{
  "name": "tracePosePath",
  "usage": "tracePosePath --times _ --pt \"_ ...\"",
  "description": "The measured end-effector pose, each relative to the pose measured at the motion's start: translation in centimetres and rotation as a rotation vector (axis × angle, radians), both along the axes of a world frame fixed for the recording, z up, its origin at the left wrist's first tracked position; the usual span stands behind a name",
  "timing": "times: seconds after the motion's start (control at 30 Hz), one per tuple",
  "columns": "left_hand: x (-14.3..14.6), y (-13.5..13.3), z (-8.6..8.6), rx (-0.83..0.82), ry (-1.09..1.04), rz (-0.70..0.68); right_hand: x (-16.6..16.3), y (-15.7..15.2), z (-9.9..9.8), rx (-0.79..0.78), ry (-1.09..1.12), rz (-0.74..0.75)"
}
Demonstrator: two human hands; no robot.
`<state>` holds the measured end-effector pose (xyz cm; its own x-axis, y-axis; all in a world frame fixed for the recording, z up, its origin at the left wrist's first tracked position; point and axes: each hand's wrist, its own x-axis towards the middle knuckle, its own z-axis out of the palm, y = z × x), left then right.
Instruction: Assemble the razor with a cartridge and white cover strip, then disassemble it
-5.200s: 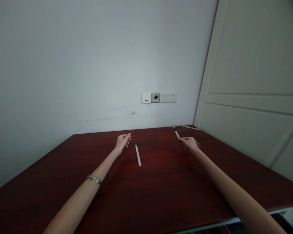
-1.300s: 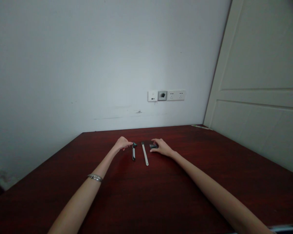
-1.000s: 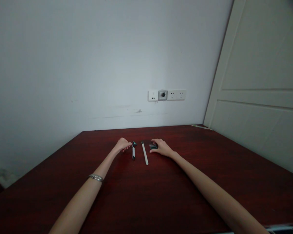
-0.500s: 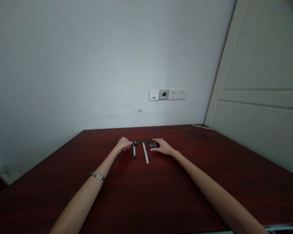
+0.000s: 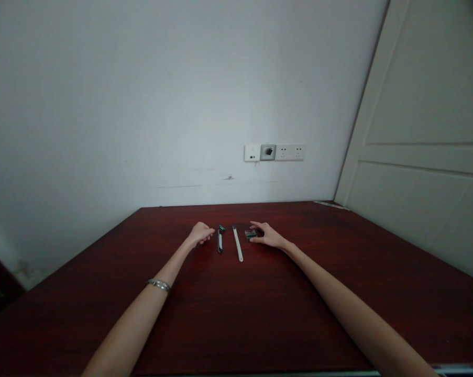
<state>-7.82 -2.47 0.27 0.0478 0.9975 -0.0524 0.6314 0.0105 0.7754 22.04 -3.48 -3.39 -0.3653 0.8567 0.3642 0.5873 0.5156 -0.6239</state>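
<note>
My left hand (image 5: 200, 233) rests on the table with its fingers curled and the thumb and forefinger pinched; nothing shows between them. Just right of it, a small gap away, lies a razor (image 5: 220, 243) with a dark-edged pale handle and a greenish head at the far end. A slim white stick-like tool (image 5: 238, 245) with a dark far tip lies in the middle. My right hand (image 5: 270, 235) has its thumb and fingers apart at a small clear-and-dark pack (image 5: 250, 235). The thumb is at the pack's near edge, while the forefinger stays above its far edge.
The dark red wooden table (image 5: 224, 314) meets a white wall (image 5: 189, 104) at the back. Wall sockets (image 5: 290, 152) sit above the table. A pale panelled door (image 5: 425, 152) stands at the right. A silver bracelet (image 5: 158, 284) circles my left wrist.
The view has shifted slightly. My left hand has drawn a little left, away from the razor. My right hand has eased right, and more of the small pack shows.
</note>
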Motion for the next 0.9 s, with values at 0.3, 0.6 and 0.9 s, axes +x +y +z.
tracePosePath --times 0.3,0.6,0.9 --pt "0.4 -0.9 0.4 0.047 0.186 0.023 0.5 -0.1 0.0 0.084 0.254 -0.175" --pt "2.6 -2.8 1.2 0.094 0.388 -0.052 0.5 -0.4 0.1 0.147 0.214 -0.211" --pt "3.4 -2.6 -0.2 0.146 0.475 -0.011 0.8 -0.1 -0.3 0.147 0.198 -0.213"
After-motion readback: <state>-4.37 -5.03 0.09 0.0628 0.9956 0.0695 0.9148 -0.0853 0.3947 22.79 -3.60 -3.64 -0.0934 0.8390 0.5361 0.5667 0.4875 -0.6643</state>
